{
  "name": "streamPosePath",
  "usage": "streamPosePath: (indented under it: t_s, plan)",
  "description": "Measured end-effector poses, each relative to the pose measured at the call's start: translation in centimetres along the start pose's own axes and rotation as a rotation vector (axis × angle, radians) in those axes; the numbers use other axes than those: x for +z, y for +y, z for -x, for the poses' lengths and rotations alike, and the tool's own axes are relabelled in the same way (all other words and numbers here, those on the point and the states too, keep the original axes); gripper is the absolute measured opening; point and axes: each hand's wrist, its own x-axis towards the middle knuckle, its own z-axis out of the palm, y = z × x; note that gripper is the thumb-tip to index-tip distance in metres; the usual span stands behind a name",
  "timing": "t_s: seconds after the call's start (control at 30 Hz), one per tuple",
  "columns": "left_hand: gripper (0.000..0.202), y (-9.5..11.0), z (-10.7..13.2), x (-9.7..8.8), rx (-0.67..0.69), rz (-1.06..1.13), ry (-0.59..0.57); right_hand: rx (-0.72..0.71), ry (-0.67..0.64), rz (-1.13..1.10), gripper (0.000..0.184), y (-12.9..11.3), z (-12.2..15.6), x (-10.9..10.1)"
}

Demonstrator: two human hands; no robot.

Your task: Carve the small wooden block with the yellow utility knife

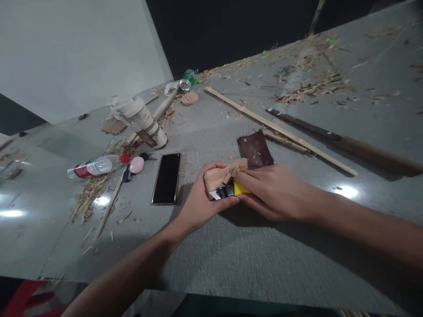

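My left hand [194, 200] is closed around a pale block of wood [216, 177] with a rough, carved right end. In my right hand [274, 193] is a yellow and black utility knife [240, 189]. Its blade lies against the lower left side of the wood, close to my left thumb. The fingers of my right hand also reach the carved end of the block. Just beyond my hands a dark red-brown piece of sandpaper or leather [256, 149] lies on the grey table [211, 259]; I cannot tell which material.
Left of my hands lie a phone [166, 178], keys with a pink fob [136, 165] and a plastic bottle [95, 166]. A tilted paper cup [145, 123] and a green can [187, 80] are farther back. A long wooden-handled blade [350, 143], a thin stick [280, 130] and wood shavings [313, 88] lie right.
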Motion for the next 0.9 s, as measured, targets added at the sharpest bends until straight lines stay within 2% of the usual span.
streamPosePath:
  t_s: [0.3, 0.9]
  plan:
    - [0.062, -0.2, 0.2, 0.0, 0.028, -0.01, 0.032, 0.017, 0.127, 0.143, 0.019, -0.7, -0.5, 0.2]
    - [0.057, -0.1, 0.6, 0.4, 0.023, -0.021, 0.113, 0.053, 0.218, 0.258, 0.025, -1.7, -0.4, 0.9]
